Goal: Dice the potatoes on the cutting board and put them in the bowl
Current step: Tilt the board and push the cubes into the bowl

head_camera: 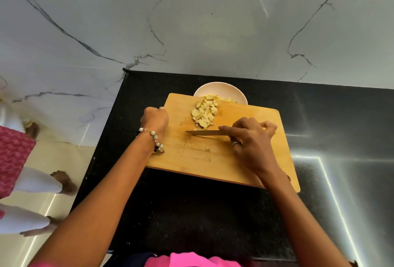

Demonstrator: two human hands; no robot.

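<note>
While gripping board [223, 151]: knife [204, 132] in right hand [249, 139].

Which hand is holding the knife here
The right hand, wearing a ring, grips the knife and lays its blade on the cutting board. The left hand, with the beaded bracelet, grips the board's left edge.

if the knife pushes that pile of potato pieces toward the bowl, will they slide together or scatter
The potato pieces are loose and uneven, so some would probably stray sideways. Cut faces look moist, so a few may stick to the cutting board or knife.
</note>
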